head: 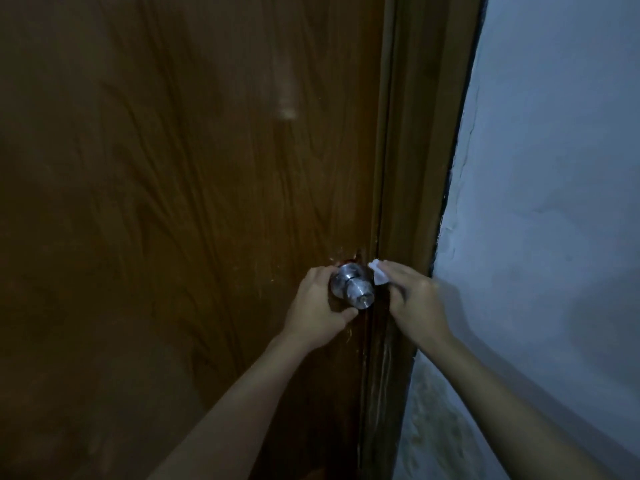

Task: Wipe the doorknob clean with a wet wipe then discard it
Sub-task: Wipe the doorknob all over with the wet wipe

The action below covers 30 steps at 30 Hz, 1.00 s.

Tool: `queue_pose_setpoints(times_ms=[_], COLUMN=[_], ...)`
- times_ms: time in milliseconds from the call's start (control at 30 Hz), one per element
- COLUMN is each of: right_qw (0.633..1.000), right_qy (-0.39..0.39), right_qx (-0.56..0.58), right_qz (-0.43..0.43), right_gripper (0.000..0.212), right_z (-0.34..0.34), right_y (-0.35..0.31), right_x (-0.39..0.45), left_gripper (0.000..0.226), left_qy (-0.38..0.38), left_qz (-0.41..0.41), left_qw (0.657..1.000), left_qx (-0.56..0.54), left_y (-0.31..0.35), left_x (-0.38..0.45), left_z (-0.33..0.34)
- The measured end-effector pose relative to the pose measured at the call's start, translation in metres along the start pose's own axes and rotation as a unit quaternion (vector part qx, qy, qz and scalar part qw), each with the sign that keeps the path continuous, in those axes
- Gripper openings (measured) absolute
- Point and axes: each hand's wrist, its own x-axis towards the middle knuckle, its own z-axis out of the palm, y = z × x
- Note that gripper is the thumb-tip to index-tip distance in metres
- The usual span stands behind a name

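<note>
Door [173, 202]: brown wood grain, shut against its frame [415, 168]; fills the space left of and above both hands. Worn patch behind the knob's base.

Wall [554, 168]: pale, rough plaster, right of the frame and of the right hand.

Left hand [317, 308]: cupped round the knob's base from the left, fingers over the top, thumb beneath. Grip narrow, closed on the knob, apparently steadying it.

Right hand [414, 299]: just right of the knob, back of hand up. Grip narrow, pinched on the wipe; its fingertips are hidden under the wipe.

Knob [353, 285]: round, bright metal, near the door's right edge. Its axis points out of the door toward the camera, keyhole face forward. Lies between the two hands, directly left of the right grip.

Wipe [379, 273]: small white fold, at the knob's upper right side; whether it touches the metal cannot be told.

Judgement: wiping is under way or about to start; the wiping hand needs a short leftward sweep round the knob, and the left hand covers the far side.
</note>
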Motion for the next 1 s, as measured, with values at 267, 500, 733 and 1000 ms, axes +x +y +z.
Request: queue_pose_setpoints(times_ms=[267,500,733,1000], right_qw=[0.993,0.997,0.995,0.995], right_qy=[-0.112,-0.048,-0.083,-0.073], right_qx=[0.025,0.056,0.056,0.062], right_qz=[-0.013,0.018,0.003,0.007], right_gripper=[0.039,0.035,0.035,0.034], right_z=[0.025,0.028,0.023,0.026], right_y=[0.008,0.019,0.017,0.025], right_x=[0.007,-0.012,-0.008,-0.007], left_gripper=[0.086,0.088,0.092,0.089], left_qy=[-0.007,0.008,-0.018,-0.037], left_qz=[-0.005,-0.022,-0.045,-0.057], left_qw=[0.999,0.998,0.997,0.995], left_qx=[0.045,0.059,0.061,0.070], left_y=[0.000,0.008,0.010,0.011], left_x=[0.013,0.016,0.018,0.024], left_z=[0.017,0.026,0.022,0.015])
